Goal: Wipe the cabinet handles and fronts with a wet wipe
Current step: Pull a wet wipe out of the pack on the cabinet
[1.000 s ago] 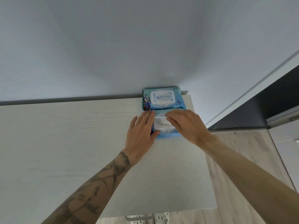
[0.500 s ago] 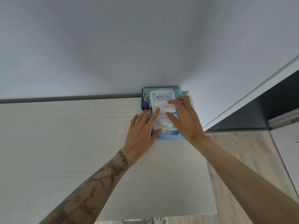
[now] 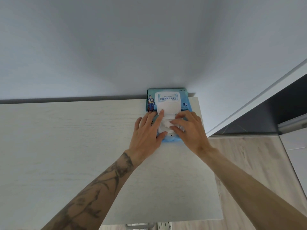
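**Changes noted.** The counter (image 3: 66,146) and the blue pack of wipes (image 3: 184,105) at its far right corner, against the wall, lie where they did a second ago. The left hand (image 3: 146,133) remains flat on the pack's left side, fingers straight and slightly apart, pressing it down. The forefinger now reaches up to the edge of the lid. The right hand (image 3: 191,130), half a second ago stretched toward the wall over the raised lid, has drawn back to the opening. The white flip lid (image 3: 168,107), then partly lifted, now lies folded back flat on the pack.

**Present state.** The right fingers (image 3: 176,122) are curled, thumb and forefinger pinching the top wet wipe (image 3: 163,126), which sits in the opening. Whether it has started to come free cannot be told from this angle.

**Bearing on task.** The pack is open and a wipe is in hand. In my judgement, extraction is the step under way, and wiping of handles and fronts has not begun.
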Available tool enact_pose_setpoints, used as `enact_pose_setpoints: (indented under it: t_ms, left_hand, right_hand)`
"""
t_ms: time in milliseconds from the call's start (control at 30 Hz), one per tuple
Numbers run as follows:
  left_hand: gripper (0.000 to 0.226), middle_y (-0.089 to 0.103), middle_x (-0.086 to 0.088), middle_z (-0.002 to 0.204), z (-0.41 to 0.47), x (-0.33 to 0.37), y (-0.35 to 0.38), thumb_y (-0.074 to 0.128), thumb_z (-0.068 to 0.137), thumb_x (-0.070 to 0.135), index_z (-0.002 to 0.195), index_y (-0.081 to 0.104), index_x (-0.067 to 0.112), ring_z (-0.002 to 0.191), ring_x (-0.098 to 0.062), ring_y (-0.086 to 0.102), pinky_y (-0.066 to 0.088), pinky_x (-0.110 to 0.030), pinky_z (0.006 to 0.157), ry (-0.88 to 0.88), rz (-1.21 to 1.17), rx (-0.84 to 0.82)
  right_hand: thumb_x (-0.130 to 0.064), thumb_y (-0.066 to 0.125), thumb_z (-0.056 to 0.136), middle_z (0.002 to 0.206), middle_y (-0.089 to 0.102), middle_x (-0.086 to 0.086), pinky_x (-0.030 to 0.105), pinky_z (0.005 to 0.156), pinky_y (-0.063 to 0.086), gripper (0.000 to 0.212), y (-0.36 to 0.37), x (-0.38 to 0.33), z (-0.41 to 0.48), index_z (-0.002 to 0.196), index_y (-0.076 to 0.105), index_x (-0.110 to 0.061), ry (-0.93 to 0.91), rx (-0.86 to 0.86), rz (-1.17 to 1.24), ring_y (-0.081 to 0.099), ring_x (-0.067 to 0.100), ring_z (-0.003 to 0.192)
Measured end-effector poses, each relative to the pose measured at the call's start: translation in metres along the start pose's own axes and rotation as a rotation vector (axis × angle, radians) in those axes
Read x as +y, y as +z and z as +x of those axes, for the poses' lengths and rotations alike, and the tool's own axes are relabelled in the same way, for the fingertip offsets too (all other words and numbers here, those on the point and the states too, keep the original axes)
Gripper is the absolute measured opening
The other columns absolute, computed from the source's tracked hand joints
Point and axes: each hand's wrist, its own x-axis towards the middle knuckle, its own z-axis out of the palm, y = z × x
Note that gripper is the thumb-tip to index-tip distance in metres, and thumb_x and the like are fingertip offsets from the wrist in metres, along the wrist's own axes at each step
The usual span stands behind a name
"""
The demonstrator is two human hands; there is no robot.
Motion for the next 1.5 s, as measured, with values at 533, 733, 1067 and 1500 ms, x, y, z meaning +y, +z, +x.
enact_pose_setpoints:
  t_ms: [533, 733, 1067, 1500]
  left_hand:
    - [0.084, 0.023, 0.000, 0.172, 0.003, 0.006, -0.006, 0.051, 0.108, 0.059, 0.172, 0.007, 0.028, 0.160, -0.022, 0.019, 0.018, -0.045, 0.133, -0.031, 0.019, -0.003]
    - [0.083, 0.029, 0.000, 0.167, 0.004, 0.005, -0.004, 0.056, 0.106, 0.058, 0.171, 0.014, 0.027, 0.155, -0.023, 0.025, 0.021, -0.045, 0.130, -0.024, 0.009, 0.024]
    - [0.083, 0.039, 0.001, 0.165, 0.005, 0.010, -0.007, 0.075, 0.099, 0.040, 0.167, 0.031, 0.021, 0.155, -0.022, 0.030, 0.019, -0.041, 0.130, -0.049, -0.210, 0.086]
    - [0.077, 0.056, 0.009, 0.149, -0.007, 0.020, -0.014, 0.070, 0.103, 0.043, 0.165, 0.026, 0.030, 0.125, 0.003, 0.042, 0.021, -0.027, 0.119, -0.112, -0.594, 0.204]
  right_hand:
    - [-0.014, 0.060, 0.106, 0.119, 0.068, 0.016, 0.042, 0.090, 0.062, 0.015, -0.021, -0.021, -0.004, 0.112, 0.064, -0.001, -0.014, 0.055, 0.085, 0.066, 0.034, 0.116]
    - [-0.013, 0.056, 0.107, 0.120, 0.062, 0.015, 0.011, 0.085, 0.052, 0.016, -0.031, -0.032, -0.002, 0.113, 0.060, 0.002, -0.003, 0.196, 0.190, 0.057, 0.016, 0.107]
    - [-0.015, 0.056, 0.110, 0.114, 0.060, 0.003, 0.004, 0.083, 0.049, 0.007, -0.067, -0.020, 0.011, 0.116, 0.057, -0.011, 0.003, 0.457, 0.181, 0.053, 0.000, 0.101]
    - [-0.023, 0.055, 0.108, 0.116, 0.064, 0.012, -0.006, 0.086, 0.039, 0.022, -0.098, -0.007, 0.007, 0.116, 0.061, -0.004, 0.149, 0.641, 0.162, 0.049, 0.002, 0.098]
